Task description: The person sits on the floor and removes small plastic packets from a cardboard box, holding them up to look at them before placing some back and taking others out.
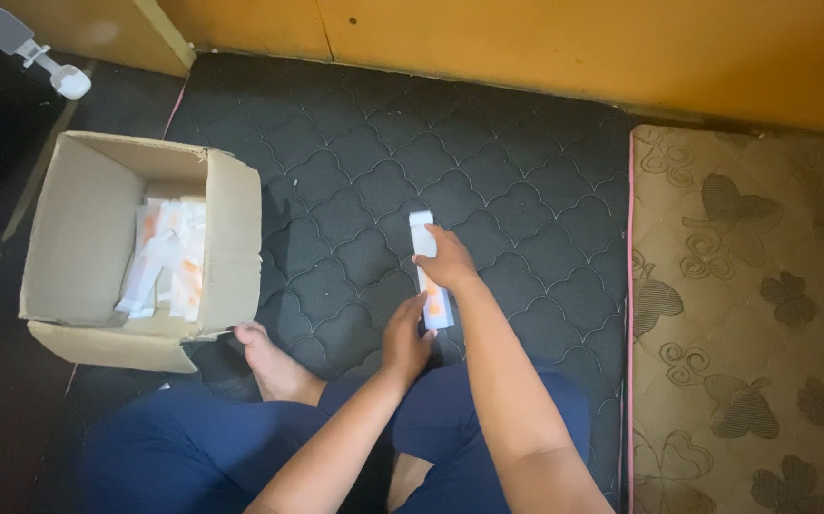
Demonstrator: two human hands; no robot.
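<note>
Both hands, the left hand (404, 335) and right hand (445, 264), grip one white-and-orange packet (430, 276) mid-mattress (355, 162), while many already fill the cardboard box (84, 238) near its left edge.

Matt brown cardboard box (88, 238), smooth white-and-orange paper packets (166, 262) inside, same smooth carton (430, 271) in the hands, dark quilted cloth mattress (355, 162), tan floral woven mat (745, 314), glossy orange wood wall (574, 43), navy cloth trousers (174, 447)

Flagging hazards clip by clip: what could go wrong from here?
1. Both hands, left hand and right hand, pinch the long white packet on a soft quilted mattress; it could bend or slip.
2. The cardboard box sits beyond the bare foot; a reach may nudge it.
</note>
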